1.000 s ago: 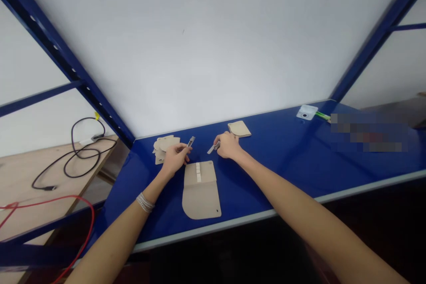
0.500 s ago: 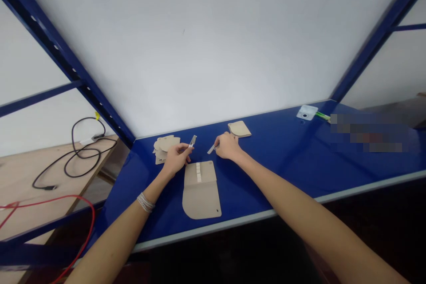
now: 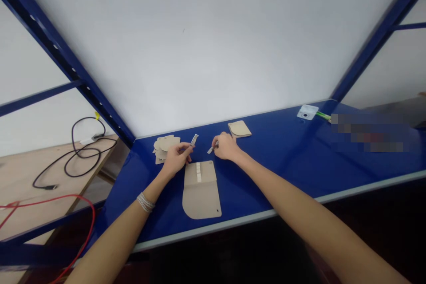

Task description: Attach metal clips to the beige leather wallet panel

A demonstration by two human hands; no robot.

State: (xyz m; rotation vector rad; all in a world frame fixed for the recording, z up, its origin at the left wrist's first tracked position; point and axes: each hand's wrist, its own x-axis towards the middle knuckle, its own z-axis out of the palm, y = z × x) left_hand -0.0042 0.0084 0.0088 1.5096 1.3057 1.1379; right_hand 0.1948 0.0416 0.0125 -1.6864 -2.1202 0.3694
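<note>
The left hand [image 3: 175, 158] is pinching a small strip [image 3: 194, 140] and the right hand [image 3: 225, 146] is pinching a tool [image 3: 212, 148], both above the tan flap [image 3: 201, 190] lying on the bench [image 3: 282, 164]. With such thin fingertip grips, the strip could be slipping or sticking crooked beside the pads [image 3: 198, 171] already on the flap.

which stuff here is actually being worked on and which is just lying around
In use:
left hand holding a small metal piece
right hand holding a thin metal tool
tan flap piece beneath them

Lying about:
tan stack
tan piece
white box
black cable
</note>
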